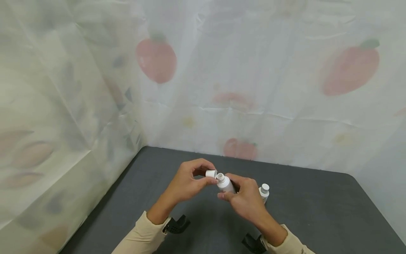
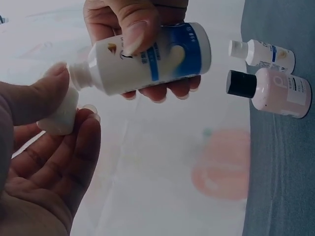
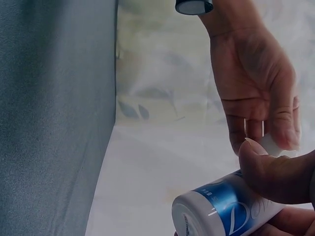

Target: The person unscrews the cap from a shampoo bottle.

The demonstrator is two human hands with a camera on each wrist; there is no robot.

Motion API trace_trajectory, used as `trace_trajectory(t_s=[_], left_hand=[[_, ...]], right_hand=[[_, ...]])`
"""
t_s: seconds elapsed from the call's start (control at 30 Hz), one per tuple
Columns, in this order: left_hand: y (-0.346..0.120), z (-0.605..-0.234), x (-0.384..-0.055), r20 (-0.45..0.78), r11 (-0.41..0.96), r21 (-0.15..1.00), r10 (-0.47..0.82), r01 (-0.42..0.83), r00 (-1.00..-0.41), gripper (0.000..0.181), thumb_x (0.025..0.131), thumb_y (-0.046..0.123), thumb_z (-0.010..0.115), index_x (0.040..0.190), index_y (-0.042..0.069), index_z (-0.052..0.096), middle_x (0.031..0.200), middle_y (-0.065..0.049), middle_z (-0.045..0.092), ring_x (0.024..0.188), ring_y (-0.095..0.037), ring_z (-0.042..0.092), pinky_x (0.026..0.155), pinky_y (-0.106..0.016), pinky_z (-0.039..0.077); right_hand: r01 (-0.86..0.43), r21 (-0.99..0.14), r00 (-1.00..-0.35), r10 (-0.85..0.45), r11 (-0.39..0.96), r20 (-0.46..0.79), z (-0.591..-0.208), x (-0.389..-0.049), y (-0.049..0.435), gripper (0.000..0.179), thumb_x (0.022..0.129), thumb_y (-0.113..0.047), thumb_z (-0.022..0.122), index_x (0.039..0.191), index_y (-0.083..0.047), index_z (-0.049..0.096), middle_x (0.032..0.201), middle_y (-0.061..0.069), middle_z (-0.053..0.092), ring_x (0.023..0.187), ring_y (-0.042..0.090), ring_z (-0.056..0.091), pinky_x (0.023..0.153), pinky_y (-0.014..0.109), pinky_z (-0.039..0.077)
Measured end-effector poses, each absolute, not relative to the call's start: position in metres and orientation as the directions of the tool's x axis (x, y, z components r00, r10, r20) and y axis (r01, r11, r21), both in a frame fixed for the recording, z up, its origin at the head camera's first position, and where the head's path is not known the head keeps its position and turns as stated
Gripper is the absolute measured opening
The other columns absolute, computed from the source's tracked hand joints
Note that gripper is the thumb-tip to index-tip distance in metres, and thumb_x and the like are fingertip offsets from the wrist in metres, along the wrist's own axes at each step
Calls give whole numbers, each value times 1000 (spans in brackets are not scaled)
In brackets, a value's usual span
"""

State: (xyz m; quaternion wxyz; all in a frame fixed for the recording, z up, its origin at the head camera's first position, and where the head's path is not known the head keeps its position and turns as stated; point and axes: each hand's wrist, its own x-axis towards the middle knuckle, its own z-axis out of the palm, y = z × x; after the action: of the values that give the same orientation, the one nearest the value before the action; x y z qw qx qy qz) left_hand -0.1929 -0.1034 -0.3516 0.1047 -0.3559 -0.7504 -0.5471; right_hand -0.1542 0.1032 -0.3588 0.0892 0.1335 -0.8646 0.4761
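Note:
My left hand (image 1: 187, 181) pinches a white screw cap (image 1: 210, 174) between thumb and fingers. Beside it, my right hand (image 1: 248, 197) grips a small white lotion bottle (image 1: 226, 185), tilted with its uncapped, threaded neck toward the cap. A blue band marks the label of this bottle (image 2: 147, 61) in the left wrist view, where the cap (image 2: 63, 115) sits right by the neck. The right wrist view shows the bottle's base (image 3: 192, 214), with the right thumb (image 3: 275, 177) along its side. Both hands are above the dark table.
Behind the right hand stands a second white bottle (image 1: 264, 192) with its white cap on. The left wrist view also shows a pink bottle (image 2: 283, 93) with a black cap beside it. Fruit-printed sheeting (image 1: 203, 130) hangs along the back and left edges of the grey table (image 1: 317, 211).

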Motion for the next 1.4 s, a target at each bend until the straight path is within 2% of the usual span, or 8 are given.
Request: trace_trajectory(t_s=[0.13,0.27,0.37,0.63,0.87,1.0,1.4], left_hand=[[-107,-357,-196,580,149,712,426,687,-694,34,91,8,80,124,7,74,115,-9,72,95,-11,69,85,-28,64],[-110,-362,-198,613,129,693,413,709,-674,29,90,5,80,119,5,77,114,-13,72,95,-12,69,82,-28,65],[-111,-365,-199,620,119,699,391,706,-680,28,87,4,83,115,6,78,113,-14,73,96,-12,71,83,-29,65],[-116,-371,-201,600,132,736,329,664,-730,28,81,10,89,108,11,81,110,-14,79,100,-16,76,87,-36,65],[-122,-378,-204,569,126,776,285,618,-772,26,82,8,89,107,7,82,107,-16,80,93,-13,77,84,-32,65],[-124,-381,-205,556,117,789,280,602,-783,26,82,8,88,107,7,81,104,-15,80,88,-10,76,81,-34,66],[-127,-386,-203,487,200,813,282,547,-827,28,88,12,85,115,11,78,111,-11,78,98,-16,78,88,-26,64]], right_hand=[[-323,-803,-945,-133,502,297,-359,-154,102,31,76,-3,90,93,-25,77,83,-6,75,74,9,64,66,24,51],[-326,-809,-944,-128,489,303,-360,-155,100,30,76,-2,90,91,-24,75,82,-5,74,74,10,64,66,24,51],[-323,-814,-945,-123,482,302,-361,-155,99,30,75,-2,90,89,-24,75,81,-5,73,74,10,64,67,25,51],[-322,-829,-944,-96,456,314,-365,-156,97,32,75,-2,90,95,-24,77,83,-5,75,78,8,67,72,25,54],[-318,-846,-946,-86,427,312,-369,-157,92,34,76,-2,90,101,-22,77,87,-4,77,83,7,71,74,25,57],[-329,-859,-943,-86,392,322,-371,-159,90,33,77,-2,90,103,-19,78,88,-1,77,81,8,70,71,25,57],[-325,-886,-945,-78,330,318,-380,-164,87,34,77,-1,90,108,-12,79,91,5,79,80,9,71,70,23,57]])
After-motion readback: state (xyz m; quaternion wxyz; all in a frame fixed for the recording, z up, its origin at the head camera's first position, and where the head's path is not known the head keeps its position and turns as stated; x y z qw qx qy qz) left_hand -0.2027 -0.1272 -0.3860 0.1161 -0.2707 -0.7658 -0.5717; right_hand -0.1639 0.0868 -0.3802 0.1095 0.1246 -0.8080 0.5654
